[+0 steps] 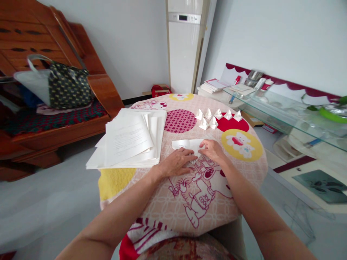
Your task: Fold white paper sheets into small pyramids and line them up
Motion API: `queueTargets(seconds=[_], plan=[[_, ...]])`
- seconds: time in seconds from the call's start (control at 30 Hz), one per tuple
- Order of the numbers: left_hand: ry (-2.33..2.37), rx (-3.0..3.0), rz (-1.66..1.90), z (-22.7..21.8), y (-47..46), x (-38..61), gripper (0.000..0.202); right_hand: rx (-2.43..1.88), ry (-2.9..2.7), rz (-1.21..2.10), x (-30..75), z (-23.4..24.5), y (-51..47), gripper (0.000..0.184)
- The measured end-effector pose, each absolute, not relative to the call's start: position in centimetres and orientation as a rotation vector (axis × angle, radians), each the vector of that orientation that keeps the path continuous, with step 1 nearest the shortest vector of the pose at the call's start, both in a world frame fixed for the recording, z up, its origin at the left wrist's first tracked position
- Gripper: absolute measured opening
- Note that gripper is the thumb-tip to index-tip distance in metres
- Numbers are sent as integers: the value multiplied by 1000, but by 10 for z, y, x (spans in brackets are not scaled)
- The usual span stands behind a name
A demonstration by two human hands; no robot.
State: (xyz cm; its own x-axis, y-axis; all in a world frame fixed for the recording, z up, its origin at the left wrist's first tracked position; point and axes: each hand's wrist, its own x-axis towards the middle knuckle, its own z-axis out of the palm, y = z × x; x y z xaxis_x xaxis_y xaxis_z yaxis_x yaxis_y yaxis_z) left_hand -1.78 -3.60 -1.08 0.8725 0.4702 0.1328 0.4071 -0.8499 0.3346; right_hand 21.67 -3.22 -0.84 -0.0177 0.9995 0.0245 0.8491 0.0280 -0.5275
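A partly folded piece of white paper (187,143) lies on the patterned tablecloth (168,213) in front of me. My left hand (176,161) rests flat over its lower left part, fingers stretched and a little apart. At the paper's right side, my right hand (213,150) has its thumb and fingers bent together on the edge. The hands cover the lower part of the paper, so its folds there are hidden. Beyond them stand several small folded paper boats (213,123) with pointed peaks. To the left lies a stack of white paper sheets (127,139), the top one printed.
A glass-topped cabinet (287,115) with papers and metal containers runs along the right. On the left, a wooden bench (101,94) holds a dark patterned bag (70,85). A tall white air conditioner (183,50) stands behind the round table.
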Motion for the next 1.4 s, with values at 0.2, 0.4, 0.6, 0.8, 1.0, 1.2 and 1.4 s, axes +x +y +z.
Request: queueTargets(seconds=[0.2,0.4,0.6,0.8,1.0,1.2,1.4], plan=[[722,2800,274,-11,-39,-11,45,-1860,-1909,560,217,-10,-32,14],[673,2784,291,-9,-36,-16,37,-1851,-1891,586,216,-6,-34,13],[579,2738,306,-7,-33,-22,30,-1837,-1884,605,216,-7,-33,13],[501,2691,321,-5,-31,-27,22,-1851,-1859,622,217,-10,-32,11],[586,2490,455,-12,-26,-30,20,-1855,-1861,612,218,-9,-33,11],[702,2447,521,-14,-26,-25,23,-1848,-1872,611,218,-10,-32,11],[871,2506,627,-22,-20,-14,17,-1863,-1905,557,217,-11,-33,12]])
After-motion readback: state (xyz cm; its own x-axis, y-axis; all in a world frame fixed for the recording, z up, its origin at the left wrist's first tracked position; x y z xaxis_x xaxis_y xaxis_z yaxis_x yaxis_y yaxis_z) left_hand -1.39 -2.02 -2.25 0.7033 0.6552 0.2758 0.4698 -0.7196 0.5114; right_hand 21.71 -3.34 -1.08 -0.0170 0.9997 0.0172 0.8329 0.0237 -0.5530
